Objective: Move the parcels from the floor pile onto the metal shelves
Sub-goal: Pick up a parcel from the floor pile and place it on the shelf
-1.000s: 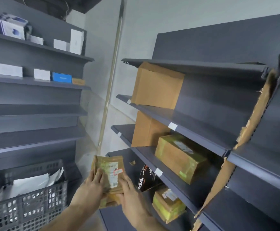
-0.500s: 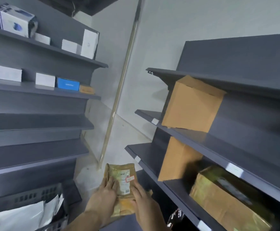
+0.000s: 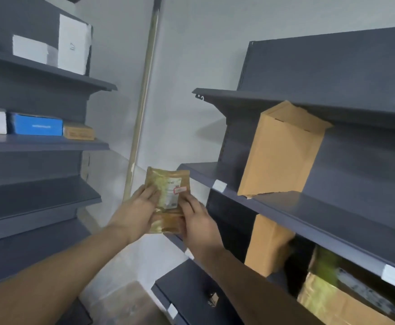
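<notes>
Since the frame a second ago the view has tilted up — the basket at lower left is gone, and the parcel sits higher, now level with the end of a right-hand shelf.

Left hand and right hand both grasp the parcel at frame centre, fingers wrapped over its front, thumbs hidden behind. It is held in the air, just beside that shelf's near end, not yet set down.

Progress, judged from what lies here: several items are already shelved — a tall carton at centre right, another carton below it, a taped box at lower right. This parcel is left to place; the floor pile is out of view, so the remainder cannot be told.

Materials: parcel is a flat pouch, glossy yellowish-brown film, crinkled, with a white label and small red-edged sticker. Cartons are plain matte cardboard, the upper one leaning, flaps loose. Taped box shiny, blurred. Shelves are dark grey painted metal, smooth, with white tags on front edges. Small white and blue boxes at upper left.
</notes>
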`<state>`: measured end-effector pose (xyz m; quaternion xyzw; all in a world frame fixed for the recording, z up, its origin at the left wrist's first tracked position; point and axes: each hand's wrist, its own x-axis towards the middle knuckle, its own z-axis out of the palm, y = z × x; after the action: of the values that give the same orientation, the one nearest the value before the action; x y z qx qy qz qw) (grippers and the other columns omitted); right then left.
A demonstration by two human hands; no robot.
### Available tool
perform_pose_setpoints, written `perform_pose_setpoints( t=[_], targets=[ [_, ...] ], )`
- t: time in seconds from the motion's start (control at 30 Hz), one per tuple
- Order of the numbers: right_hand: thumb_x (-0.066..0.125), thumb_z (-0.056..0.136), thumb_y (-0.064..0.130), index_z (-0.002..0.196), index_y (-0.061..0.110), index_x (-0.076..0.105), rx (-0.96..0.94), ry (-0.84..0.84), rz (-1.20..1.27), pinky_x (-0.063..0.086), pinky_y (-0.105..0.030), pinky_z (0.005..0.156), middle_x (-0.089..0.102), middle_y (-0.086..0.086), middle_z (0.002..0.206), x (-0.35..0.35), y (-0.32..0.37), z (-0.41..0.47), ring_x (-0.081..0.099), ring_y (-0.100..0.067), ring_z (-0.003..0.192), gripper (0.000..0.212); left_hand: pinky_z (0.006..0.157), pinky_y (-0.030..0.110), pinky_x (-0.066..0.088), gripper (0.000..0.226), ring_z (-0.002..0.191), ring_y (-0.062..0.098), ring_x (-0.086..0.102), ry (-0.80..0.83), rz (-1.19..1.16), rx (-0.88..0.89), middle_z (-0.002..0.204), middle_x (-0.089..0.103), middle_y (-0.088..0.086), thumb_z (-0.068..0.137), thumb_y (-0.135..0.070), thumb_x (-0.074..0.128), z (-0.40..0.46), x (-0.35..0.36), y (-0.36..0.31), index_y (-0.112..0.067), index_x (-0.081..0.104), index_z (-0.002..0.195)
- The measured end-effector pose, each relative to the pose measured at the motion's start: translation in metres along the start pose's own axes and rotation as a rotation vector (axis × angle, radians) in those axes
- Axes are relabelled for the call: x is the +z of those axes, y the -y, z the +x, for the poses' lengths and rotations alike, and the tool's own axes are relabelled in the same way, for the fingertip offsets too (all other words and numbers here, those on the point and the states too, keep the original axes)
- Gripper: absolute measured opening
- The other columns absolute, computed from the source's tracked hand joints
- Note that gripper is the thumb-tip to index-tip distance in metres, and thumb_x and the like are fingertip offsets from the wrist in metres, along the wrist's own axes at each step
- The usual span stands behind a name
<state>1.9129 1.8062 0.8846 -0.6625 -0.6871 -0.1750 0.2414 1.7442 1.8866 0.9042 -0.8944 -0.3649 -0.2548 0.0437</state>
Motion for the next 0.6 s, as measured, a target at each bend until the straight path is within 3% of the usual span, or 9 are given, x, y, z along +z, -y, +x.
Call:
perform_pose_setpoints(
  t=[0.23, 0.33, 0.43, 0.6],
  targets=[
    [0.065, 0.086, 0.003, 0.142, 0.009, 0.046, -0.014, -0.186, -0.223, 0.051, -0.031, 0.096, 0.041, -0.006, 0.151, -0.014, -0.053, 0.11, 0.043, -0.02, 0.137, 0.059, 0.104, 0.046, 0.043, 0.056, 0.137, 0.026, 0.03, -0.099, 0.037, 0.117, 0.148, 0.037, 0.007, 0.093, -0.033, 0.06, 0.133, -0.007, 0.029, -0.008, 0.042, 0.141],
    [0.066, 0.087, 0.008, 0.145, 0.011, 0.043, 0.037, -0.196, -0.343, 0.047, -0.026, 0.098, 0.038, -0.005, 0.154, -0.027, -0.071, 0.141, 0.041, -0.018, 0.139, 0.063, 0.103, 0.046, 0.043, 0.058, 0.14, 0.028, 0.028, -0.13, 0.025, 0.2, 0.147, 0.041, 0.007, 0.092, -0.032, 0.062, 0.179, -0.01, 0.031, -0.008, 0.044, 0.142],
    [0.06, 0.092, 0.01, 0.147, 0.015, 0.041, 0.081, -0.199, -0.44, 0.044, -0.025, 0.102, 0.039, -0.002, 0.153, -0.044, -0.09, 0.168, 0.039, -0.015, 0.139, 0.058, 0.113, 0.039, 0.033, 0.061, 0.147, 0.024, 0.019, -0.16, 0.056, 0.296, 0.149, 0.043, 0.007, 0.092, -0.038, 0.061, 0.227, -0.012, 0.029, -0.01, 0.044, 0.143],
    [0.05, 0.099, 0.024, 0.148, 0.014, 0.04, 0.224, -0.153, -0.486, 0.028, -0.027, 0.113, 0.036, -0.004, 0.156, -0.072, -0.104, 0.192, 0.027, -0.018, 0.146, 0.051, 0.117, 0.034, 0.027, 0.063, 0.148, 0.022, 0.019, -0.159, -0.057, 0.42, 0.154, 0.038, 0.005, 0.093, -0.039, 0.061, 0.29, -0.013, 0.015, -0.013, 0.041, 0.147]
  ],
)
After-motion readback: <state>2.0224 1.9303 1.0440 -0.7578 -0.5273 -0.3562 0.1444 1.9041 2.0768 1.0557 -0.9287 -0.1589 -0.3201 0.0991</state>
